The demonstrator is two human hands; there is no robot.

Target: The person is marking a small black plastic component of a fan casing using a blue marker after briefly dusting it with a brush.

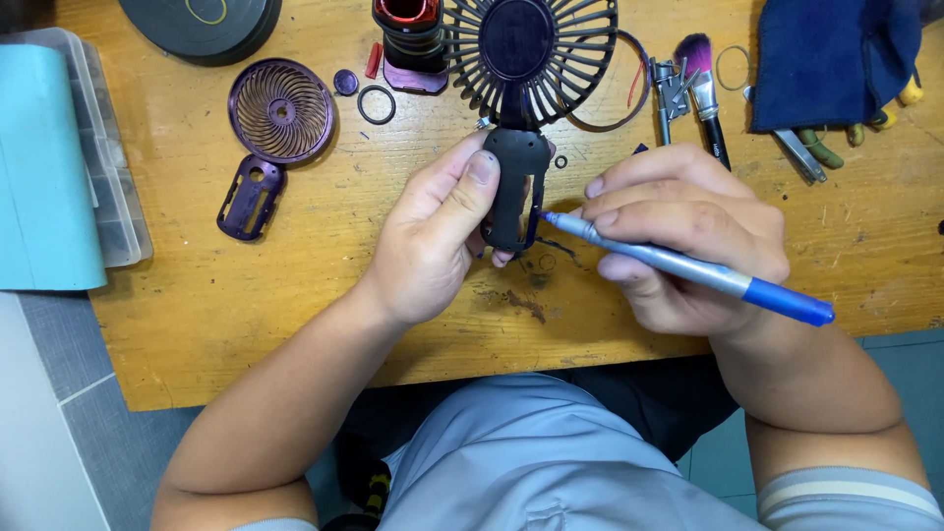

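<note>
My left hand (433,231) grips the dark handle of a small hand-held fan (518,118), whose round black grille points away from me over the wooden table (246,295). My right hand (688,236) holds a slim screwdriver (688,267) with a grey shaft and blue end. Its tip touches the right side of the fan's handle, just beside my left fingers.
A purple fan grille (281,108) and purple handle shell (252,197) lie at the left, with a small ring (376,104) nearby. A clear plastic box (108,167) sits at the table's left edge. Tweezers, a brush (704,84), pliers and a blue cloth (826,59) lie at the back right.
</note>
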